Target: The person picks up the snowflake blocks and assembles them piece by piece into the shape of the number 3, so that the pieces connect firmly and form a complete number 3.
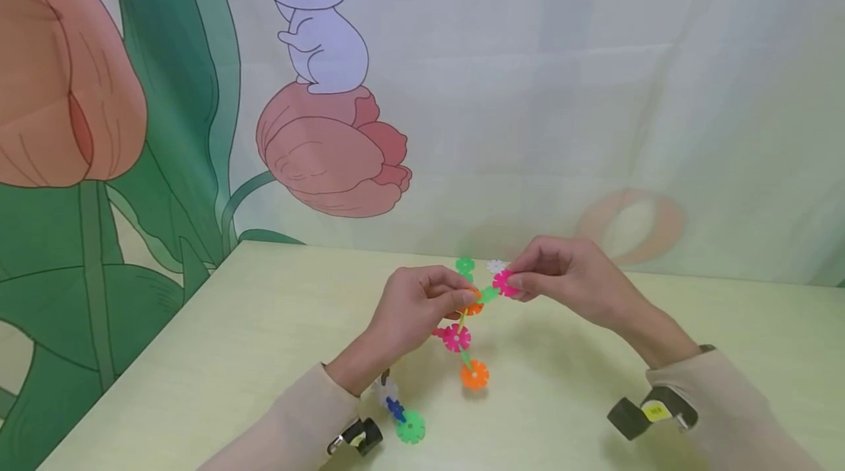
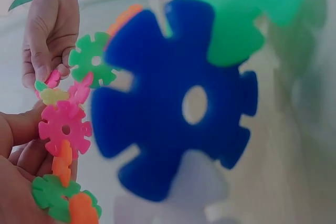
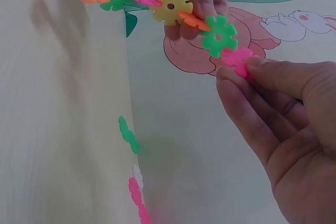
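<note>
A chain of notched plastic snowflake discs hangs between both hands above the table. My left hand (image 1: 411, 309) pinches an orange disc (image 1: 474, 302) of the chain between thumb and fingers. With thumb and fingertips my right hand (image 1: 581, 280) grips a pink disc (image 3: 238, 61), joined at its edge to a green disc (image 3: 219, 36). A yellow disc (image 3: 170, 6) sits further along. Below the left hand dangle another pink disc (image 1: 457, 337) and an orange end disc (image 1: 474, 375). Another end carries a blue disc (image 2: 152, 103) and a green disc (image 1: 411, 427), large in the left wrist view.
Loose discs lie toward the table's back edge: a green one (image 3: 127, 135), a white one (image 1: 496, 265) and a pink one (image 3: 137, 198). Behind the pale table (image 1: 264, 353) hangs a curtain (image 1: 495, 126) printed with tulips and a rabbit. Both sleeves carry black strapped devices.
</note>
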Demonstrator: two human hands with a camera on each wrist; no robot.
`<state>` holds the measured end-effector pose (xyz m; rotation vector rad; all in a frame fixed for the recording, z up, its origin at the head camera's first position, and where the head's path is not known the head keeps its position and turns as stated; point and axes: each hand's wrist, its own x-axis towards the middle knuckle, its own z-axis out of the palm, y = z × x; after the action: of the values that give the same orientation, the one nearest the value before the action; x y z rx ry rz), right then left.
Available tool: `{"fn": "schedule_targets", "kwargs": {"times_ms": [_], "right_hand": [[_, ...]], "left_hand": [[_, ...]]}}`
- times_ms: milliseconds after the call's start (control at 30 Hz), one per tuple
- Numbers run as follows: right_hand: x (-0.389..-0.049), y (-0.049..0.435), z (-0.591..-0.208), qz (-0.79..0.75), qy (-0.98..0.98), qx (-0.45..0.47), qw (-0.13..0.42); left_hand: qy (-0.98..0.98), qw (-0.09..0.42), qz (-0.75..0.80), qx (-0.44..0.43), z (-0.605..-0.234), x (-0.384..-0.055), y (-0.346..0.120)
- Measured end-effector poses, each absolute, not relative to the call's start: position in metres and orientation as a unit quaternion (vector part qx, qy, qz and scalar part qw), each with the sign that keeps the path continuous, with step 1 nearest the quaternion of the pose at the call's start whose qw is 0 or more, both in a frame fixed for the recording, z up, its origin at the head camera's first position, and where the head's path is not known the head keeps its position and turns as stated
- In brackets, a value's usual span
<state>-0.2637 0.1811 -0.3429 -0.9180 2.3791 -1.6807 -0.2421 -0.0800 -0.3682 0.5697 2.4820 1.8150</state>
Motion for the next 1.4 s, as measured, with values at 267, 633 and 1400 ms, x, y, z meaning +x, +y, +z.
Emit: {"fn": "schedule_targets", "kwargs": {"times_ms": [267,633,1400], "right_hand": [[-0.262,0.178,-0.346,-0.558,0.773,-0.300,0.038],[-0.261,0.179,-0.343,-0.559,0.773,-0.299,0.029],[-0.256,0.170,-0.343,-0.537,0.796,-0.278,0.032]], "left_hand": [[0.803,-0.004,0.568,0.180,-0.367,-0.240,-0.079],[0.766,0.042,0.614,0.186,-0.366,-0.242,-0.084],[0.745,0.039,0.630,0.214,-0.369,-0.245,-0.084]]}}
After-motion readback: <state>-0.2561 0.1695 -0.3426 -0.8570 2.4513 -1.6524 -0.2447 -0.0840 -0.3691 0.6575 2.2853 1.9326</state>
